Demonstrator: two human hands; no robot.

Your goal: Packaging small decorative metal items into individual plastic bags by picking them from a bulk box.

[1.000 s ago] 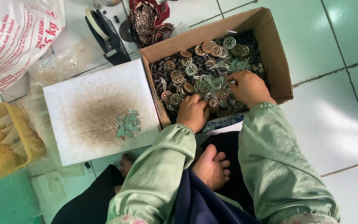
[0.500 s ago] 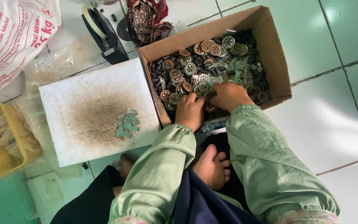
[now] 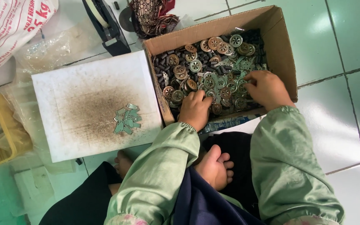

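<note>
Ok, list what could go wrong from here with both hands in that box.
1. Both the left hand and right hand dig bare into loose metal discs; thin edges might nick fingers.
2. The cardboard box is heaped, so parts could spill onto the tiled floor.
3. The small green pieces lie loose on the white board; a sleeve might scatter them.

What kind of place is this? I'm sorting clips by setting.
Probably a home or small workshop floor used for hand-sorting parts: a cardboard box of small metal discs, a stained white board, and green floor tiles.
</note>
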